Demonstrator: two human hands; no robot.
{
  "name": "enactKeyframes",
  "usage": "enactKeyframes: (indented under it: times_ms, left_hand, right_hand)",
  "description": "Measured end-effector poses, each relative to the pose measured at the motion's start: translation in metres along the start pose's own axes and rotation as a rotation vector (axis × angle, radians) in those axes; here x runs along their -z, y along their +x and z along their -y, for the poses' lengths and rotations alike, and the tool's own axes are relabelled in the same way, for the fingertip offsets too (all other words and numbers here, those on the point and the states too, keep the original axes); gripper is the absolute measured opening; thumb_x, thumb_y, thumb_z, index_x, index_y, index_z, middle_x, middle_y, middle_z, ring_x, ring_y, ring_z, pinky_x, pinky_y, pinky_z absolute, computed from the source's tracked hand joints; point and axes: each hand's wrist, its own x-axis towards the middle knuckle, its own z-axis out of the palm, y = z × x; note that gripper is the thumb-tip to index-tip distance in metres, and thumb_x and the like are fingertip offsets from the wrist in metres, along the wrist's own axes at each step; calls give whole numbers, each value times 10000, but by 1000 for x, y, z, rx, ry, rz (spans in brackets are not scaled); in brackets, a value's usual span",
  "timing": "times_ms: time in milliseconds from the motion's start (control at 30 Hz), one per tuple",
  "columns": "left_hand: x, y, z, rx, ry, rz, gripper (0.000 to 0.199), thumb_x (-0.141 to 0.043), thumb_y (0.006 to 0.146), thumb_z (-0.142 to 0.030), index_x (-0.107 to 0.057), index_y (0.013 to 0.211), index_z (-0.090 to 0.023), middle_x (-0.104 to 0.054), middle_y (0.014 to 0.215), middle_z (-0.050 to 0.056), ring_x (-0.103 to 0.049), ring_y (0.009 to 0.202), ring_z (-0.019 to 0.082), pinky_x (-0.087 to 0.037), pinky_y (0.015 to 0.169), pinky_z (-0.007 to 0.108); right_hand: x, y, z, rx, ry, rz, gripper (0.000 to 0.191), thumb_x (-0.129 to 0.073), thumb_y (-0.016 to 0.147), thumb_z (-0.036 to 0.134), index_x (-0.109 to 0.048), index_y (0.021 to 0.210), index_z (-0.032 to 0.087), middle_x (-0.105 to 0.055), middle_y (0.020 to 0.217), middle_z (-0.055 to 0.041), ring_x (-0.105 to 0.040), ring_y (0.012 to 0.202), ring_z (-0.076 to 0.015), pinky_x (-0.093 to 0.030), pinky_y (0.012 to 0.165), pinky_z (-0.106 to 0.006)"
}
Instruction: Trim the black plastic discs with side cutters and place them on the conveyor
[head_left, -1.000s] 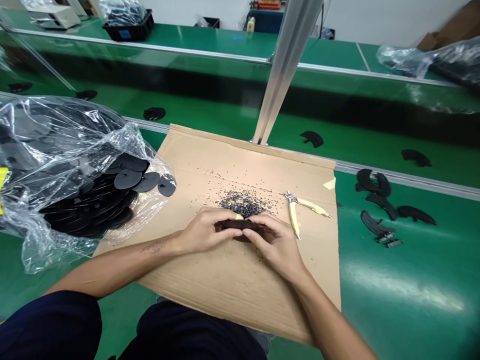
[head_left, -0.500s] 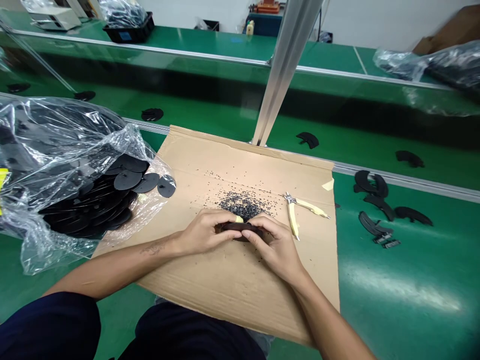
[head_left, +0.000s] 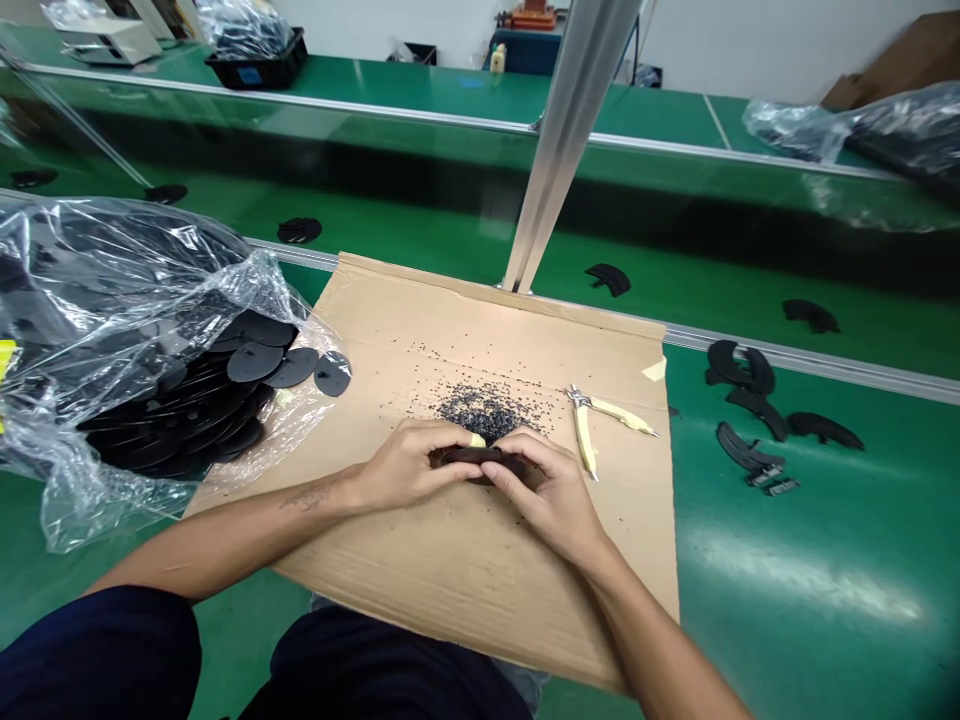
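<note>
A dark, thin, rounded part (head_left: 480, 456) is held between both hands above the cardboard sheet (head_left: 450, 570). My left hand (head_left: 412, 462) grips its left side with thumb and fingers, with something pale yellow at a fingertip. On the right side, my right hand (head_left: 551, 490) pinches the same part, its thumb on the near edge. Just beyond the hands lies a heap of small black bits (head_left: 487, 405). Cutters with pale yellow handles (head_left: 585, 430) rest open on the cardboard, right of the heap.
At the left, a clear plastic bag (head_left: 135, 270) spills black discs (head_left: 187, 410) onto the cardboard's edge. Several curved black parts (head_left: 825, 430) lie on the green table at the right. A metal post (head_left: 559, 150) rises behind the cardboard. Black parts sit on the green strip beyond the rail.
The black parts on the green strip beyond the rail have shifted slightly to the left. Both hands keep their grip on the dark part, nearly unmoved.
</note>
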Motion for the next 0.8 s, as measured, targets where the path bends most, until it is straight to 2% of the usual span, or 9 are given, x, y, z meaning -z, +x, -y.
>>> enactKeyframes:
  times_ms: [167,400,633,800]
  left_hand:
    - [-1,-1,1,5,-9,4,186,-698,893,-322,-729,967,-154,-772,863,73,-707,741,157,-579,709,283]
    - [0,1,-2,18,-13,16,194,-674,909,-327,-723,928,-139,-746,794,59,-668,687,143,-520,648,245]
    - [0,0,-2,191,-114,66,209,-696,880,-342,-730,895,-136,-722,776,48,-629,672,139,-490,616,234]
    - [-1,2,3,334,-331,45,261,-727,853,-381,-728,912,-127,-728,810,53,-658,717,150,-532,636,238]
  right_hand:
    - [0,0,-1,-1,5,17,183,-625,930,356,-677,824,216,-658,788,-41,-602,758,-186,-472,672,-323]
    - [0,-1,-2,7,0,-5,161,-641,922,353,-696,860,215,-671,808,-48,-611,753,-185,-477,668,-323]
    - [-2,-3,-3,-10,-33,-44,193,-657,907,393,-699,834,220,-654,758,-35,-588,703,-174,-462,623,-306]
    - [-3,-3,-9,-68,36,-35,234,-655,896,449,-691,932,220,-677,805,-45,-608,738,-185,-497,650,-313]
